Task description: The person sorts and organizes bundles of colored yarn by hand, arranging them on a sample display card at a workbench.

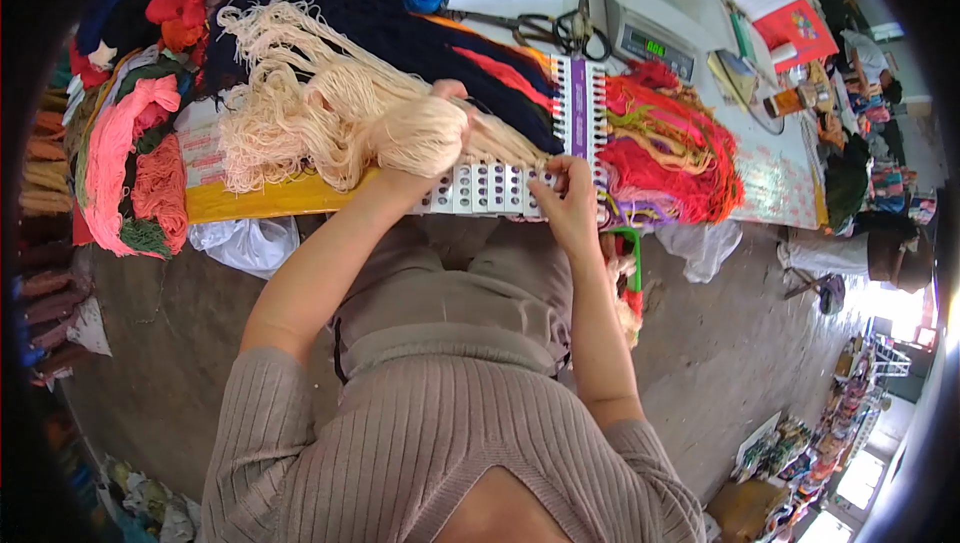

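Note:
My left hand [455,108] is closed round a thick bundle of cream thread [425,138], which hides most of its fingers. Loose cream strands [290,113] spread out to the left over the table. From that hand, more strands run right to a white and purple card with holes along its edges [578,108]. My right hand [570,205] is at the card's near left side, thumb and forefinger curled in by the strand ends; what is between them is too small to make out. Under the strands lies a white strip with rows of dark holes [485,188].
Red and orange threads [670,143] hang from the card's right side, dark navy threads [400,53] behind. Scissors [570,31] and a digital scale [650,43] lie at the back. Pink skeins [130,133] hang at left. A yellow edge [260,203] borders the table front.

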`<state>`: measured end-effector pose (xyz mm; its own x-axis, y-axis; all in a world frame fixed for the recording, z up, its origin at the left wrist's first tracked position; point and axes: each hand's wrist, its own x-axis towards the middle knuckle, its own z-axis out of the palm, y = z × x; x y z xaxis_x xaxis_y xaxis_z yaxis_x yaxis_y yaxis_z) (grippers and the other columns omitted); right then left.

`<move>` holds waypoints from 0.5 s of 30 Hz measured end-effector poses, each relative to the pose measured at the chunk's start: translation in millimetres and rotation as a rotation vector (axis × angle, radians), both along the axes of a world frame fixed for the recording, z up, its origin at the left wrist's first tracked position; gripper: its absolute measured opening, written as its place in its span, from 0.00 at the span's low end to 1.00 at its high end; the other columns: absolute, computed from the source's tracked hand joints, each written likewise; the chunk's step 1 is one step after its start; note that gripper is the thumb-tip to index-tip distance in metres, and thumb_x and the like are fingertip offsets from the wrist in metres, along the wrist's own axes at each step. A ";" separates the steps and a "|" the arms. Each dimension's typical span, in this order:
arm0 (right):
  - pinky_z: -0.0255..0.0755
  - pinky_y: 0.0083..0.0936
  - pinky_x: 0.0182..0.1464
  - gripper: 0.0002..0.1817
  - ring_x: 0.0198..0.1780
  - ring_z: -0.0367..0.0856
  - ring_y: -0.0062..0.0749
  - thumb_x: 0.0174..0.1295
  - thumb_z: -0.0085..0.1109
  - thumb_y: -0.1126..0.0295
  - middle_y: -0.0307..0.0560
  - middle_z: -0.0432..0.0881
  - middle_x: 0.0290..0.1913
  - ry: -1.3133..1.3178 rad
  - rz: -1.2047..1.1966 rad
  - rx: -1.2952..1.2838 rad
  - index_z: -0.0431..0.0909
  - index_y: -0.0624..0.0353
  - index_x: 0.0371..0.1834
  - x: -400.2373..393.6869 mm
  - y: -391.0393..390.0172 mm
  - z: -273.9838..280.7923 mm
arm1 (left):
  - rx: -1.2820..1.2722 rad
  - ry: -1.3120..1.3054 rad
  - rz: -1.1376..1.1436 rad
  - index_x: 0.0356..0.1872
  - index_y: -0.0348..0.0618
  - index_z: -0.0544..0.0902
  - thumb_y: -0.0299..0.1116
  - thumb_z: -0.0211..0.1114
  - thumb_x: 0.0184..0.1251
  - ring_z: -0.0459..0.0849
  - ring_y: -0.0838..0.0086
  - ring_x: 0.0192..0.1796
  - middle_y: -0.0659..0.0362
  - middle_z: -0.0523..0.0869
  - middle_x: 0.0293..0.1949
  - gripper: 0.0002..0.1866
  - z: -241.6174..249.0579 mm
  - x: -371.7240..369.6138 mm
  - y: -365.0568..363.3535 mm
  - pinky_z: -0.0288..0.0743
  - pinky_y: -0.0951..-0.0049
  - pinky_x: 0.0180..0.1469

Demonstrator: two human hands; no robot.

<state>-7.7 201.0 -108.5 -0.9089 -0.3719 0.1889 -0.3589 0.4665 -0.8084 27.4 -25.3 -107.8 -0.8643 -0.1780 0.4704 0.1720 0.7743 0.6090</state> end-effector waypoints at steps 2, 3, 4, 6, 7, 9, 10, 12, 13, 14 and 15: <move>0.67 0.28 0.33 0.17 0.29 0.70 0.32 0.45 0.67 0.74 0.46 0.73 0.32 -0.016 -0.004 0.001 0.73 0.62 0.39 -0.6 0.3 -2.8 | 0.025 -0.036 0.029 0.35 0.39 0.79 0.30 0.63 0.60 0.78 0.65 0.36 0.53 0.76 0.45 0.06 5.7 0.7 -4.0 0.73 0.69 0.39; 0.67 0.29 0.33 0.17 0.28 0.69 0.32 0.45 0.67 0.74 0.46 0.73 0.33 -0.011 -0.005 0.004 0.73 0.62 0.39 -1.4 0.5 -1.6 | 0.014 -0.028 0.019 0.35 0.39 0.79 0.29 0.64 0.59 0.79 0.66 0.35 0.54 0.76 0.45 0.06 9.3 1.0 -5.9 0.73 0.68 0.40; 0.66 0.28 0.34 0.17 0.29 0.69 0.31 0.44 0.67 0.74 0.45 0.73 0.33 -0.018 -0.015 0.013 0.73 0.62 0.39 -1.1 1.0 -2.7 | -0.035 0.039 0.029 0.37 0.39 0.79 0.28 0.64 0.59 0.80 0.66 0.34 0.56 0.78 0.43 0.07 14.3 1.0 -6.3 0.74 0.68 0.39; 0.66 0.28 0.34 0.17 0.29 0.69 0.31 0.45 0.67 0.74 0.45 0.73 0.33 -0.014 -0.021 0.014 0.73 0.62 0.38 -1.2 0.6 -2.3 | -0.010 0.002 0.045 0.38 0.39 0.78 0.28 0.64 0.59 0.81 0.66 0.33 0.57 0.78 0.42 0.08 29.0 3.1 -6.2 0.74 0.68 0.39; 0.66 0.28 0.34 0.17 0.29 0.69 0.31 0.45 0.67 0.74 0.45 0.72 0.33 -0.007 -0.021 0.013 0.73 0.62 0.38 -1.0 0.9 -2.4 | 0.011 -0.033 0.067 0.39 0.38 0.78 0.28 0.64 0.59 0.81 0.66 0.33 0.58 0.79 0.41 0.08 31.5 4.7 -6.8 0.74 0.67 0.38; 0.64 0.21 0.33 0.17 0.29 0.65 0.23 0.46 0.67 0.73 0.38 0.68 0.28 0.008 -0.018 0.031 0.73 0.60 0.40 -2.0 2.7 -3.8 | -0.003 -0.014 0.078 0.41 0.39 0.77 0.28 0.64 0.59 0.82 0.66 0.33 0.58 0.80 0.40 0.11 26.5 2.5 -15.9 0.74 0.68 0.37; 0.64 0.21 0.33 0.17 0.29 0.65 0.23 0.47 0.67 0.73 0.38 0.68 0.28 -0.003 -0.017 0.027 0.73 0.60 0.39 -2.3 3.1 -4.5 | 0.068 -0.004 0.068 0.42 0.39 0.76 0.28 0.64 0.59 0.82 0.66 0.33 0.58 0.80 0.40 0.11 28.5 2.9 -19.4 0.74 0.68 0.37; 0.64 0.21 0.33 0.16 0.29 0.65 0.23 0.47 0.67 0.72 0.38 0.67 0.28 -0.015 -0.019 0.018 0.73 0.60 0.39 -2.3 2.3 -3.1 | -0.053 -0.003 0.203 0.42 0.38 0.77 0.27 0.64 0.59 0.82 0.68 0.34 0.57 0.77 0.43 0.11 21.4 -3.3 -45.6 0.74 0.69 0.38; 0.64 0.22 0.33 0.16 0.29 0.65 0.24 0.46 0.67 0.72 0.39 0.67 0.28 -0.003 -0.026 0.022 0.73 0.61 0.38 -1.5 1.7 -0.9 | 0.018 0.022 0.194 0.42 0.37 0.78 0.26 0.64 0.59 0.82 0.68 0.35 0.57 0.76 0.44 0.11 24.7 -4.5 -55.2 0.75 0.70 0.39; 0.64 0.22 0.33 0.16 0.29 0.65 0.25 0.46 0.67 0.71 0.39 0.67 0.28 0.010 -0.033 0.027 0.72 0.62 0.36 -0.7 1.2 0.7 | -0.173 0.021 0.190 0.40 0.37 0.81 0.25 0.64 0.58 0.81 0.69 0.38 0.56 0.74 0.46 0.09 27.6 -2.0 -63.5 0.74 0.72 0.42; 0.64 0.22 0.33 0.16 0.29 0.65 0.25 0.46 0.67 0.71 0.39 0.67 0.28 0.010 -0.035 0.022 0.72 0.62 0.36 0.0 0.0 1.4 | -0.178 0.022 0.187 0.40 0.37 0.81 0.25 0.64 0.58 0.81 0.69 0.38 0.56 0.74 0.46 0.09 27.5 -2.1 -64.8 0.74 0.72 0.42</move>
